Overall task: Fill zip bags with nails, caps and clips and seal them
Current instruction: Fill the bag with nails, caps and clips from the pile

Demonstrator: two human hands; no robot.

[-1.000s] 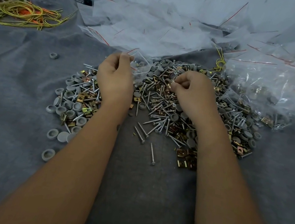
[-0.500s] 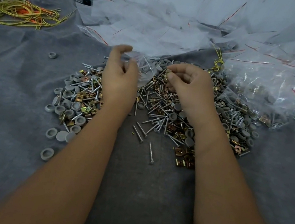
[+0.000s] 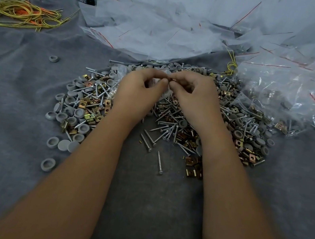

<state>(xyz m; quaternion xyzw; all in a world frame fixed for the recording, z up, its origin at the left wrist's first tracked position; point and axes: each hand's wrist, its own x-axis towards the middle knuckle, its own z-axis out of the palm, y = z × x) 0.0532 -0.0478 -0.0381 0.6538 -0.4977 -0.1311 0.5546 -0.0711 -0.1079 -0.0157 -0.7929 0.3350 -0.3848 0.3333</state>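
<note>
1. Both hands meet over the far side of the heap: the left hand (image 3: 138, 89) and the right hand (image 3: 192, 96) have their fingers curled, thumb and fingertips pinched together on the top edge of a small clear plastic zip bag (image 3: 165, 87), which hangs between them and is mostly hidden by the hands.
2. Pinching from both sides at one spot looks like a way of pressing the zip strip closed, so the sealing step seems to be in hand; what the bag holds cannot be made out.
3. Beneath the wrists lies the mixed pile the bags are filled from, kept close so either hand can reach it: silver metal nails (image 3: 163, 128), round grey plastic caps (image 3: 74, 112) and brass-coloured square metal clips (image 3: 194, 167), all loose on the grey felt cloth (image 3: 7, 115) covering the desk.
4. Empty clear bags with red zip lines (image 3: 146, 32) are spread toward the far edge, just behind the pile.
5. Filled clear bags (image 3: 292, 104) are heaped toward the right edge, apart from the empties, probably to keep finished work separate.
6. A tangle of yellow and orange wire (image 3: 18, 12) rests near the far left corner, well away from the work.
</note>
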